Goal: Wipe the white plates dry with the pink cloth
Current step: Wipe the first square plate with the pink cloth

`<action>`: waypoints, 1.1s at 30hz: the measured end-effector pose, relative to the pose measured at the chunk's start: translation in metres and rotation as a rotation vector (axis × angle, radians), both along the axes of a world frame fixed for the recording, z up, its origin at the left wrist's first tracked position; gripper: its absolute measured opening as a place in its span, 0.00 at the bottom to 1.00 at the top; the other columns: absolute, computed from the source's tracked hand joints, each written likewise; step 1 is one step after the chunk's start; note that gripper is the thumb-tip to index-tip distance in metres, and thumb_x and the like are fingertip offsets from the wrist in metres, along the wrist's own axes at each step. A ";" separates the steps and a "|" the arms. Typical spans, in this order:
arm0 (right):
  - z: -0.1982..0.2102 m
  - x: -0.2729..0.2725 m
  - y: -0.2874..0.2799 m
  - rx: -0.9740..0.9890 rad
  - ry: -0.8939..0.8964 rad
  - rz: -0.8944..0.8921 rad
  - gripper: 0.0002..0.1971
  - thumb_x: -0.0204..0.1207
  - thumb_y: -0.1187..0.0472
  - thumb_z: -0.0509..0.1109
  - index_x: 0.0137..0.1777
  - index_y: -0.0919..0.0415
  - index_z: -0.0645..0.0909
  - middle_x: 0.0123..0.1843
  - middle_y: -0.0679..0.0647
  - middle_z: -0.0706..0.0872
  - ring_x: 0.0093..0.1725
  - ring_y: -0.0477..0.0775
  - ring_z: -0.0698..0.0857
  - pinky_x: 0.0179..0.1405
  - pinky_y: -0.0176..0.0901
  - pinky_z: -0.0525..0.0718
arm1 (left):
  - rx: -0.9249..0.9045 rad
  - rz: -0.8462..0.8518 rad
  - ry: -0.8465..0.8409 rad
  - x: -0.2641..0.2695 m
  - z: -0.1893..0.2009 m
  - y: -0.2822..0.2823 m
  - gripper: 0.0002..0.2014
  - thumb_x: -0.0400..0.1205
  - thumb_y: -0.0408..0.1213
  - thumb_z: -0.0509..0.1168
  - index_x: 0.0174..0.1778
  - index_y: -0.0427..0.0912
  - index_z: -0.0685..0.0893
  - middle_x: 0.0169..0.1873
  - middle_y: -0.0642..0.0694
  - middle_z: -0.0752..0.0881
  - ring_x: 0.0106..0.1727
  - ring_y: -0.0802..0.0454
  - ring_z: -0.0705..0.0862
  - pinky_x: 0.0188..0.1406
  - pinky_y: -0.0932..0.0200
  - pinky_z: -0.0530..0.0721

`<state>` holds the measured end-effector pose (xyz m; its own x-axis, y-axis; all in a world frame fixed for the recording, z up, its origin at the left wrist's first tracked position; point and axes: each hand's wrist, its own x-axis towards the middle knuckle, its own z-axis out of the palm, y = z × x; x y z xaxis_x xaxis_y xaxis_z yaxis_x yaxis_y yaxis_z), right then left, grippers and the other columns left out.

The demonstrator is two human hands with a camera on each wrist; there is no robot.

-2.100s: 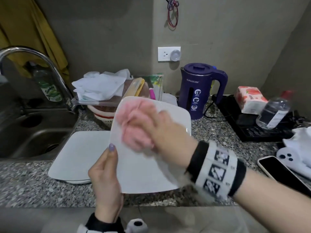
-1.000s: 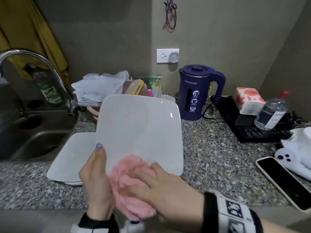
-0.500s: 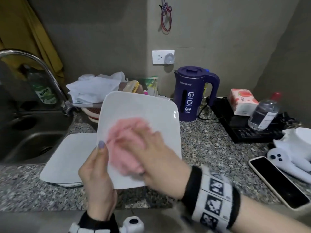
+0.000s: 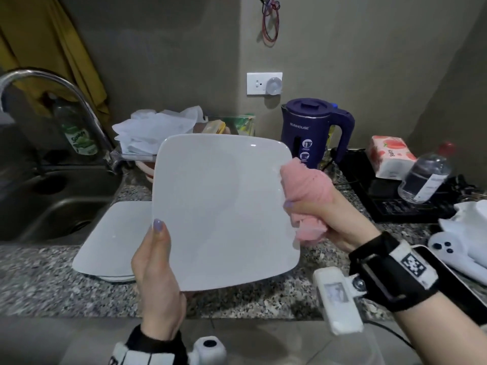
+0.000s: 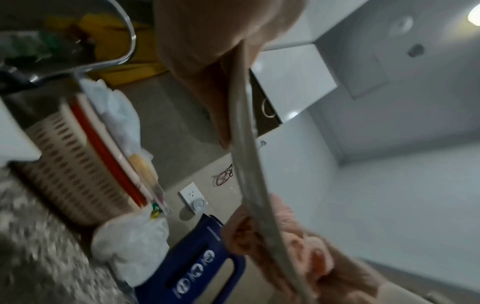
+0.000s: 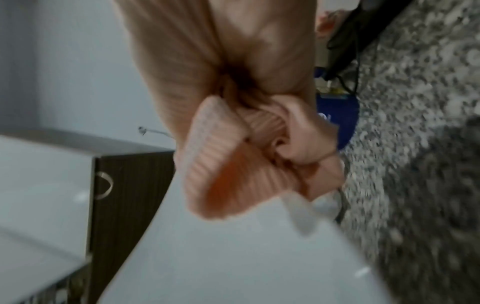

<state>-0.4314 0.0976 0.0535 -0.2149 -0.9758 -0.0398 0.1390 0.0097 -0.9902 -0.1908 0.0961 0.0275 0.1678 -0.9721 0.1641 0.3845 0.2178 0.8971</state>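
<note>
A square white plate (image 4: 224, 206) is held tilted above the counter. My left hand (image 4: 155, 275) grips its lower left corner, thumb on the face. My right hand (image 4: 329, 214) holds the bunched pink cloth (image 4: 305, 191) against the plate's right edge, the cloth wrapped over the rim. In the left wrist view the plate (image 5: 246, 164) shows edge-on with the cloth (image 5: 293, 244) folded round it. The right wrist view shows my fingers curled in the pink cloth (image 6: 233, 164) over the plate (image 6: 233, 257). A stack of white plates (image 4: 110, 243) lies on the counter behind.
A steel sink (image 4: 47, 206) and tap (image 4: 52, 85) lie at left. A dish basket with white bags (image 4: 155, 130) stands behind the plate, a purple kettle (image 4: 311, 130) to its right. A black cooktop (image 4: 395, 201), tissue pack (image 4: 390, 156), bottle (image 4: 424, 177) and phone (image 4: 453, 280) fill the right.
My right hand has carried the pink cloth from the middle of the plate's face out to its right edge. The left hand keeps its hold on the lower left corner.
</note>
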 end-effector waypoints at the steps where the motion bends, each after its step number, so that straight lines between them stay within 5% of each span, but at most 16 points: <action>1: -0.001 -0.003 0.000 0.000 0.001 -0.013 0.31 0.65 0.83 0.73 0.67 0.63 0.75 0.57 0.70 0.87 0.48 0.62 0.87 0.49 0.55 0.86 | -0.021 -0.039 -0.063 0.001 0.002 0.000 0.23 0.85 0.48 0.54 0.70 0.39 0.80 0.62 0.47 0.88 0.64 0.54 0.86 0.61 0.59 0.85; 4: 0.003 -0.008 0.002 -0.072 0.048 -0.063 0.30 0.63 0.86 0.71 0.64 0.62 0.77 0.55 0.67 0.88 0.48 0.61 0.87 0.50 0.55 0.86 | 0.005 -0.153 -0.148 0.005 -0.003 -0.007 0.22 0.87 0.48 0.47 0.73 0.45 0.75 0.62 0.61 0.84 0.62 0.75 0.81 0.58 0.78 0.78; 7: 0.007 -0.010 0.005 -0.109 0.113 -0.066 0.32 0.62 0.88 0.70 0.63 0.59 0.77 0.53 0.63 0.88 0.48 0.54 0.87 0.45 0.47 0.87 | 0.121 -0.306 -0.078 0.013 -0.008 -0.011 0.24 0.87 0.53 0.48 0.76 0.51 0.74 0.67 0.57 0.84 0.68 0.60 0.82 0.71 0.57 0.79; 10: 0.010 -0.006 0.008 -0.147 0.178 -0.069 0.33 0.62 0.87 0.71 0.63 0.59 0.76 0.54 0.59 0.86 0.49 0.52 0.86 0.44 0.42 0.85 | 0.146 -0.291 -0.053 0.012 -0.009 -0.010 0.25 0.84 0.54 0.50 0.76 0.52 0.74 0.68 0.55 0.84 0.69 0.53 0.82 0.70 0.49 0.79; 12: 0.012 0.005 0.011 -0.190 0.459 -0.142 0.33 0.66 0.81 0.73 0.67 0.52 0.73 0.57 0.52 0.82 0.49 0.46 0.84 0.42 0.35 0.83 | 0.090 -0.181 -0.075 0.006 -0.011 -0.007 0.26 0.83 0.54 0.52 0.77 0.50 0.74 0.70 0.53 0.83 0.72 0.52 0.80 0.75 0.43 0.74; 14: 0.015 0.023 0.018 -0.258 0.967 -0.218 0.35 0.70 0.72 0.70 0.73 0.43 0.68 0.62 0.48 0.74 0.51 0.42 0.80 0.43 0.32 0.79 | 0.033 -0.105 -0.073 -0.002 -0.014 -0.006 0.25 0.84 0.52 0.54 0.76 0.47 0.75 0.70 0.51 0.82 0.73 0.51 0.79 0.77 0.40 0.70; 16: 0.015 0.049 0.024 -0.284 1.400 -0.144 0.34 0.71 0.69 0.64 0.75 0.44 0.65 0.66 0.53 0.73 0.57 0.55 0.78 0.51 0.47 0.77 | 0.024 -0.063 -0.019 -0.009 -0.013 -0.006 0.22 0.86 0.47 0.54 0.74 0.44 0.77 0.68 0.49 0.84 0.71 0.49 0.81 0.75 0.41 0.72; 18: 0.008 0.072 0.032 -0.267 1.559 0.027 0.32 0.72 0.66 0.59 0.77 0.47 0.65 0.67 0.57 0.76 0.62 0.63 0.77 0.57 0.60 0.78 | -0.005 -0.040 -0.025 -0.012 -0.008 -0.009 0.18 0.88 0.43 0.54 0.69 0.41 0.81 0.62 0.49 0.88 0.67 0.50 0.84 0.70 0.48 0.78; 21: -0.020 0.095 0.053 -0.389 1.561 0.350 0.28 0.73 0.58 0.60 0.75 0.46 0.69 0.68 0.60 0.77 0.62 0.68 0.80 0.55 0.62 0.83 | -0.015 -0.025 -0.072 -0.011 -0.007 -0.015 0.13 0.85 0.44 0.57 0.46 0.43 0.84 0.38 0.54 0.90 0.45 0.57 0.86 0.46 0.61 0.84; 23: -0.028 0.093 0.052 -0.364 1.507 0.488 0.33 0.68 0.59 0.55 0.76 0.42 0.65 0.76 0.56 0.70 0.70 0.65 0.73 0.60 0.63 0.80 | -0.044 -0.040 -0.089 -0.009 -0.009 -0.015 0.13 0.83 0.46 0.59 0.38 0.45 0.83 0.32 0.53 0.87 0.38 0.56 0.84 0.38 0.63 0.83; 26: -0.002 0.066 0.016 -0.279 1.480 0.171 0.35 0.68 0.61 0.61 0.77 0.42 0.61 0.78 0.57 0.66 0.71 0.64 0.68 0.60 0.69 0.78 | -0.103 -0.074 -0.172 -0.008 -0.016 -0.007 0.16 0.83 0.45 0.58 0.37 0.49 0.88 0.34 0.57 0.89 0.38 0.61 0.84 0.38 0.66 0.82; 28: 0.021 0.053 -0.003 -0.231 1.540 0.001 0.33 0.69 0.58 0.56 0.78 0.48 0.64 0.77 0.59 0.68 0.69 0.68 0.69 0.57 0.71 0.78 | -0.084 -0.094 -0.175 -0.010 -0.019 -0.005 0.15 0.83 0.47 0.59 0.40 0.50 0.90 0.39 0.56 0.92 0.42 0.59 0.86 0.43 0.62 0.84; 31: 0.020 0.073 -0.006 -0.364 1.571 0.226 0.34 0.74 0.51 0.60 0.82 0.51 0.59 0.82 0.60 0.64 0.78 0.70 0.61 0.72 0.76 0.66 | -0.109 -0.066 -0.233 -0.015 -0.020 -0.008 0.16 0.84 0.52 0.63 0.33 0.53 0.87 0.30 0.60 0.86 0.34 0.63 0.80 0.34 0.65 0.79; 33: 0.020 0.089 -0.003 -0.469 1.551 0.261 0.34 0.75 0.53 0.65 0.81 0.49 0.62 0.83 0.59 0.63 0.80 0.70 0.60 0.72 0.74 0.63 | -0.124 -0.063 -0.234 -0.016 -0.020 -0.010 0.13 0.85 0.46 0.64 0.35 0.53 0.87 0.30 0.60 0.86 0.35 0.66 0.79 0.37 0.69 0.77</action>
<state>-0.3419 0.0947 0.0733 0.3979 -0.8538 0.3356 -0.8873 -0.4512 -0.0957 -0.2066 0.0858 0.0073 0.0507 -0.9495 0.3096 0.1860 0.3135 0.9312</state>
